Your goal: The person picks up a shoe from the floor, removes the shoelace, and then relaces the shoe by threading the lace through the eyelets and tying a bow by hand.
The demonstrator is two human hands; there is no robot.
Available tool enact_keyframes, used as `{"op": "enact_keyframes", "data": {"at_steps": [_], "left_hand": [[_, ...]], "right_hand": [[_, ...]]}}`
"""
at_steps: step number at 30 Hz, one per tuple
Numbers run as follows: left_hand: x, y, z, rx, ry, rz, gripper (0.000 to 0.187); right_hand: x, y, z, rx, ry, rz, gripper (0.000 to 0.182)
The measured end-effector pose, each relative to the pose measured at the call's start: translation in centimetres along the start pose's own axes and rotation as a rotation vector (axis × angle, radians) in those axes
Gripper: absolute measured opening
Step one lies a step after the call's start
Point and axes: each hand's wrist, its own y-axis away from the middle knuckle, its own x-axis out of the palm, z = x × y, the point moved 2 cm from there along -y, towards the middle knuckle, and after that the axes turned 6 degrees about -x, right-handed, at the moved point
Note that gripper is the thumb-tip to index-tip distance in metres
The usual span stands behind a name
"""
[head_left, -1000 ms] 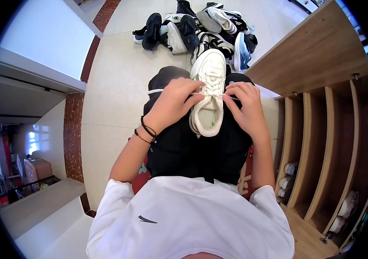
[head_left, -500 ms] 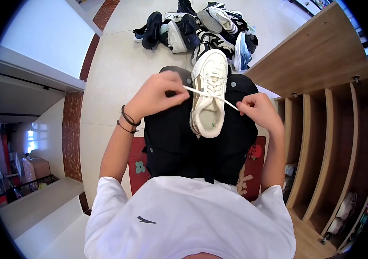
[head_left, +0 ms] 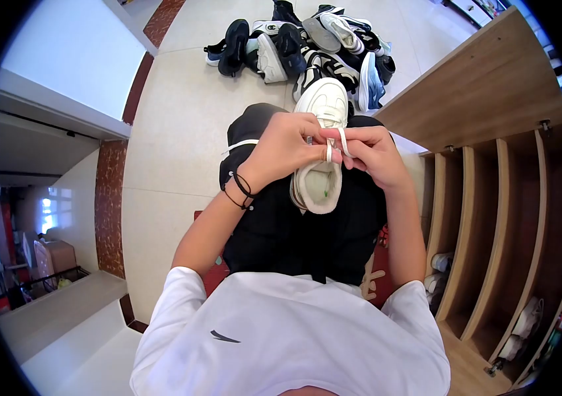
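A white sneaker [head_left: 324,99] rests on my lap between my black-clad knees, its toe pointing away from me and its opening toward me. Over its tongue, my left hand [head_left: 291,145] pinches the white shoelace [head_left: 329,150] between thumb and fingers. My right hand [head_left: 370,152] meets it from the right, with lace looped around its fingers. The fingertips of both hands nearly touch and hide part of the lacing. A loose lace end lies over my left knee.
A pile of assorted shoes [head_left: 287,49] lies on the tiled floor ahead. To the right stands an open wooden shoe cabinet [head_left: 469,231] with some shoes inside. A red mat [head_left: 218,274] is beneath me. A ledge [head_left: 63,317] runs along the left.
Both hands have moved inward from either side of the sneaker and come together above it. The lace, earlier pulled outward to both sides, is now looped at the fingers.
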Motion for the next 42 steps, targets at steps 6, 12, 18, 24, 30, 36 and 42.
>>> {"op": "enact_keyframes", "data": {"at_steps": [6,12,18,24,30,36,42], "left_hand": [[-0.1,-0.1,0.1,-0.074,-0.093,-0.09,0.028],[-1.2,0.8,-0.7,0.031,-0.269,-0.03,0.016],[-3.1,1.7,0.6,0.011,-0.455,-0.066,0.012],[-4.0,2.0,1.6,0.138,-0.644,-0.111,0.01],[-4.2,2.0,1.8,-0.004,-0.287,-0.036,0.009],[-3.7,1.5,1.6,-0.067,0.31,0.32,0.021],[-4.4,0.6,1.1,0.255,-0.334,0.042,0.037]], "right_hand": [[1.1,0.0,-0.4,-0.143,0.46,0.023,0.02],[2.4,1.4,0.1,-0.156,0.655,-0.078,0.016],[0.8,1.8,-0.7,-0.148,0.23,-0.207,0.011],[-1.6,2.2,-3.0,-0.014,-0.117,-0.088,0.019],[-2.3,3.4,0.7,0.089,0.002,-0.155,0.016],[-4.6,5.0,-0.7,0.093,0.464,-0.045,0.016],[-5.6,5.8,-2.3,-0.064,0.328,-0.12,0.018]]}}
